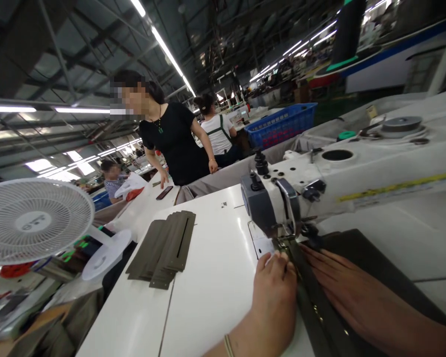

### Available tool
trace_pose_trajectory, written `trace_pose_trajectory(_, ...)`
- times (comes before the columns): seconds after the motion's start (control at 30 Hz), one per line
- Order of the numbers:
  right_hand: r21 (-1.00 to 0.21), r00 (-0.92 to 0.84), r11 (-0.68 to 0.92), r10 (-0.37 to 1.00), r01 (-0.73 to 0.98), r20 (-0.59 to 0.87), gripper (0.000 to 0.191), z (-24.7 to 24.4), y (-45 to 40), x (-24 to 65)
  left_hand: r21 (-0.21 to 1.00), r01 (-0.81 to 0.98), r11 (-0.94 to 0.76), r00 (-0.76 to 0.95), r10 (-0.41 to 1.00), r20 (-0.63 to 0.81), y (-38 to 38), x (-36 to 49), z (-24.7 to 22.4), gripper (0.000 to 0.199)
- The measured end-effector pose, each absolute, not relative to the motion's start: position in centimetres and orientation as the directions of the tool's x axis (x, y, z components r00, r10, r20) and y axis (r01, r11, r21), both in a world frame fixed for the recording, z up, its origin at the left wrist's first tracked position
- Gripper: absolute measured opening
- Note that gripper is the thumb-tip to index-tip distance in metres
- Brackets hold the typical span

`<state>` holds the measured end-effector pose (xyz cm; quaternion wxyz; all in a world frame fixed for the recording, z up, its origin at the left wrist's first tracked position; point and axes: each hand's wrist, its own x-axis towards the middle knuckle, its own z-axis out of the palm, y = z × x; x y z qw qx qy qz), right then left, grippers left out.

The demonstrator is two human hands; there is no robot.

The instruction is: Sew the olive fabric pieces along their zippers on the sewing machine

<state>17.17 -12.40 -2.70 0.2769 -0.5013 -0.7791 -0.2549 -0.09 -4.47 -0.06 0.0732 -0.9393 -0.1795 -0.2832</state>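
Note:
A dark olive fabric piece point(315, 317) lies under the needle area of a white sewing machine point(278, 203), and its long strip runs back toward me. Several small shiny gold-coloured spots show along the strip. My left hand point(275, 297) is closed at the strip's left edge, just in front of the presser foot, with its fingers curled over the fabric. My right hand point(342, 282) lies flat on the cloth to the right of the strip, fingers stretched out and close together. The fingertips nearest the needle are partly hidden.
Left on the white table point(215, 248) is a fanned stack of olive fabric pieces point(167, 245). A white fan point(33, 220) stands further left. Beyond the table a person in black point(174, 139) leans near a phone point(164, 193). A blue crate point(282, 125) sits behind the machine.

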Motion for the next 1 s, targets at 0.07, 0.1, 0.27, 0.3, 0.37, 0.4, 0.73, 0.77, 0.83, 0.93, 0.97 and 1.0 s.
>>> trace_pose_trajectory(0.07,0.103,-0.339,0.374,0.648,0.922,0.682,0.06,-2.9,-12.1,17.3,-0.034,0.388,-0.921,0.761,0.3,0.575,-4.2,0.1,-0.3,0.022)
trace_pose_trajectory(0.1,0.097,-0.339,0.378,0.649,0.921,0.682,0.06,-3.0,-12.1,17.4,-0.036,0.389,-0.921,0.753,0.295,0.587,-4.1,0.1,-0.4,0.023)
trace_pose_trajectory(0.27,0.119,-0.357,0.39,0.623,0.913,0.695,0.058,-3.0,-12.3,17.5,-0.034,0.36,-0.932,0.737,0.262,0.623,-4.1,0.2,-0.8,0.029)
trace_pose_trajectory(0.3,0.122,-0.361,0.392,0.627,0.912,0.69,0.058,-3.0,-12.3,17.5,-0.034,0.354,-0.935,0.741,0.258,0.62,-4.1,0.2,-0.8,0.031)
trace_pose_trajectory(0.37,0.123,-0.366,0.392,0.64,0.912,0.676,0.058,-2.8,-12.4,17.5,-0.038,0.343,-0.939,0.754,0.251,0.607,-4.1,0.1,-0.6,0.034)
trace_pose_trajectory(0.4,0.124,-0.365,0.388,0.643,0.913,0.673,0.058,-2.6,-12.4,17.4,-0.04,0.338,-0.94,0.762,0.248,0.598,-4.0,0.1,-0.5,0.034)
trace_pose_trajectory(0.73,0.157,-0.369,0.358,0.663,0.92,0.652,0.062,-0.3,-12.6,17.2,-0.033,0.358,-0.933,0.78,0.28,0.559,-4.2,0.3,-0.7,0.026)
trace_pose_trajectory(0.77,0.155,-0.368,0.358,0.665,0.921,0.65,0.062,-0.3,-12.6,17.2,-0.028,0.359,-0.933,0.786,0.286,0.548,-4.3,0.3,-0.7,0.026)
trace_pose_trajectory(0.83,0.149,-0.365,0.36,0.663,0.921,0.653,0.062,-0.5,-12.6,17.2,-0.033,0.357,-0.933,0.812,0.293,0.505,-4.4,0.2,-0.5,0.026)
trace_pose_trajectory(0.93,0.15,-0.364,0.364,0.645,0.919,0.672,0.062,-0.8,-12.6,17.1,-0.051,0.357,-0.933,0.843,0.298,0.447,-4.3,0.2,-0.2,0.025)
trace_pose_trajectory(0.97,0.155,-0.363,0.36,0.633,0.92,0.683,0.062,-0.9,-12.5,17.1,-0.056,0.36,-0.931,0.847,0.301,0.438,-4.2,0.2,-0.1,0.025)
trace_pose_trajectory(1.0,0.162,-0.362,0.356,0.62,0.92,0.696,0.062,-1.0,-12.5,17.1,-0.061,0.361,-0.931,0.851,0.301,0.43,-4.1,0.2,0.0,0.024)
